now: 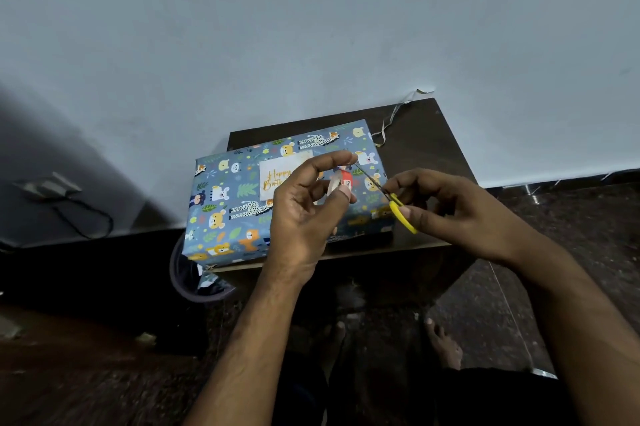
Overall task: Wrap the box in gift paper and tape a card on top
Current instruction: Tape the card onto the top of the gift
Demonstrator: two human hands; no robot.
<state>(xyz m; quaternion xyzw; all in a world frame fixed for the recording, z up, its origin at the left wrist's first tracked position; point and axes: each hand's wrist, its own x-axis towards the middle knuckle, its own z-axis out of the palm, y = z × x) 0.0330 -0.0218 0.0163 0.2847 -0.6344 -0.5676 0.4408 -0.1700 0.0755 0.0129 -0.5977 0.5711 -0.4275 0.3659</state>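
A box wrapped in blue animal-print gift paper (228, 203) lies on a small dark wooden table (429, 145). A white "Happy Birthday" card (277, 172) rests on its top, partly hidden by my left hand. My left hand (304, 214) hovers above the box, pinching a clear tape roll with a red core (341, 181) between thumb and fingers. My right hand (446, 207) grips yellow-handled scissors (400, 210), whose blades point up-left toward the tape roll.
A curled ribbon strip (391, 120) lies at the table's back edge by the pale wall. A dark bin (194, 283) with paper scraps stands below the table's left front corner. A plug and cable (62, 197) sit at the left. My bare feet (443, 342) are on the dark floor.
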